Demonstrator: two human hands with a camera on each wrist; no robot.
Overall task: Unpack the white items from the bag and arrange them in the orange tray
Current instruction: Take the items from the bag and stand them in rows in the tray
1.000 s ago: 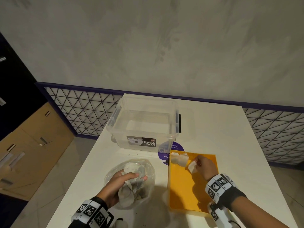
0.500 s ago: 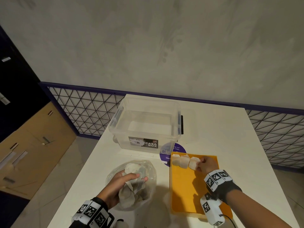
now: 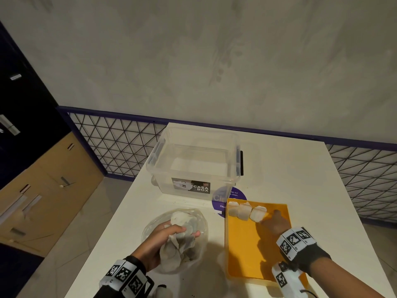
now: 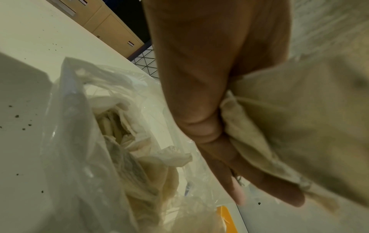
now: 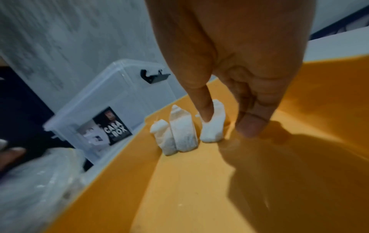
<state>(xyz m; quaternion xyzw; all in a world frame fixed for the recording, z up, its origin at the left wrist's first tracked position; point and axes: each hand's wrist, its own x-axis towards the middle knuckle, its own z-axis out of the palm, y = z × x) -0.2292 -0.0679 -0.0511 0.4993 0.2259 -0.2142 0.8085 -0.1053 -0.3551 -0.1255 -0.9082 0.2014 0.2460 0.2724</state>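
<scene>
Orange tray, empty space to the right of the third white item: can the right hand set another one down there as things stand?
Probably yes. The right hand is already over the orange tray, beside the third white item. The tray floor to the right of that row looks bare and nothing blocks it. That hand carries no item now; the plastic bag is in the left hand.

White table (image 3: pixel 279 168), clear storage box (image 3: pixel 193 160), plastic bag (image 3: pixel 193 250), orange tray (image 3: pixel 247 254), purple sticker (image 3: pixel 218 206)

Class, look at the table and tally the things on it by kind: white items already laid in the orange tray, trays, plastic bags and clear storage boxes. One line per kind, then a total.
White items in the orange tray: 3 (first, second, third)
Orange trays: 1
Plastic bags: 1
Clear storage boxes: 1
Total: 6
</scene>
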